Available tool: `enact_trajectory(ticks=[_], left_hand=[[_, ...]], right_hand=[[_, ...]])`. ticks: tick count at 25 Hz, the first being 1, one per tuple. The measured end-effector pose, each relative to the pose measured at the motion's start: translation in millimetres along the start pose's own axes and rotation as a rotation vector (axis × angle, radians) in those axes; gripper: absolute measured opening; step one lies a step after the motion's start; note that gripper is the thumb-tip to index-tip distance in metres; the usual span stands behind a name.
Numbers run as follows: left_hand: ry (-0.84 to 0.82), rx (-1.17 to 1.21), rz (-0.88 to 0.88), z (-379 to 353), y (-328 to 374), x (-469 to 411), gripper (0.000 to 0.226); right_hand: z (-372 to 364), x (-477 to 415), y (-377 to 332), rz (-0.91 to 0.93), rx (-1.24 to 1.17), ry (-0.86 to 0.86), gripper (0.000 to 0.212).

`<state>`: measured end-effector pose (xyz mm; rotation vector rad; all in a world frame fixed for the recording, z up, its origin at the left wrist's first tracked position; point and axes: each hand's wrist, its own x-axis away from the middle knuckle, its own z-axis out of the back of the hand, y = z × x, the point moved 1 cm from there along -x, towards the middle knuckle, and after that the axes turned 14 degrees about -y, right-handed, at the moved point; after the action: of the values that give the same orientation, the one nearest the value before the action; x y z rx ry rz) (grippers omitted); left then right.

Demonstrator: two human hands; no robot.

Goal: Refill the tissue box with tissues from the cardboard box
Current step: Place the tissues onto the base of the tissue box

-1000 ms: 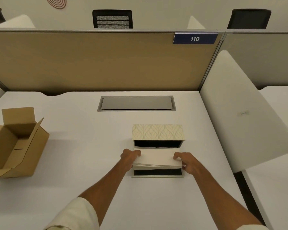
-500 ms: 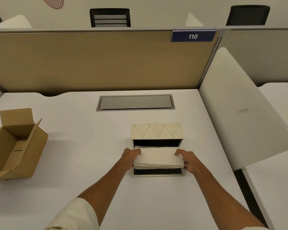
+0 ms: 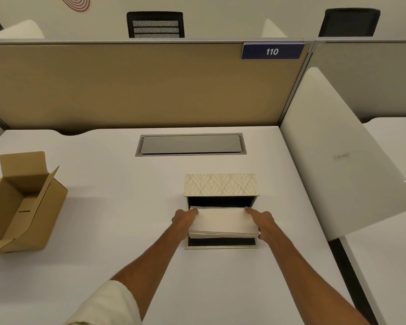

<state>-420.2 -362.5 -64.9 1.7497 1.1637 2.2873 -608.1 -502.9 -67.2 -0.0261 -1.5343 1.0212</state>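
A leaf-patterned tissue box (image 3: pixel 221 186) lies on the white desk with its dark inside facing me and its flap (image 3: pixel 221 246) folded down flat in front. A stack of white tissues (image 3: pixel 223 222) is held level over the flap, its far edge at the box's opening. My left hand (image 3: pixel 182 222) grips the stack's left end and my right hand (image 3: pixel 262 222) grips its right end. The brown cardboard box (image 3: pixel 21 205) stands open at the desk's left edge; nothing shows in the part of its inside that I can see.
A grey cable hatch (image 3: pixel 190 144) is set into the desk behind the tissue box. A tan partition (image 3: pixel 131 85) closes off the back, and a white curved divider (image 3: pixel 338 165) stands along the right side.
Both hands have carried the tissue stack away from me, from over the flap toward the box's dark opening.
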Motion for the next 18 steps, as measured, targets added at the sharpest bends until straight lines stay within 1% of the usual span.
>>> enact_trajectory(ticks=[5,9,13,14,15,16,17,18], left_hand=[[-0.005,-0.004,-0.002,1,2,2,0.056],[0.013,-0.005,-0.007,1,5,4,0.051],[0.006,-0.022,-0.019,2,3,7,0.052],[0.014,-0.075,-0.026,2,2,10,0.052],[0.059,-0.208,-0.062,1,0,14,0.051],[0.149,-0.420,-0.139,3,-3,17,0.050],[0.270,-0.659,-0.266,5,-7,20,0.048],[0.373,-0.869,-0.446,7,-11,25,0.047]], right_hand=[[-3,4,-5,-0.002,0.004,-0.043,0.082],[-2,7,-7,-0.008,-0.023,-0.069,0.079],[-5,11,-6,0.011,0.066,-0.083,0.076],[-5,14,-6,0.021,0.141,-0.084,0.077],[-4,16,-6,0.057,0.287,-0.066,0.077],[-1,18,-7,0.127,0.478,-0.015,0.076],[4,21,-9,0.239,0.659,0.049,0.074],[8,27,-13,0.372,0.787,0.080,0.071]])
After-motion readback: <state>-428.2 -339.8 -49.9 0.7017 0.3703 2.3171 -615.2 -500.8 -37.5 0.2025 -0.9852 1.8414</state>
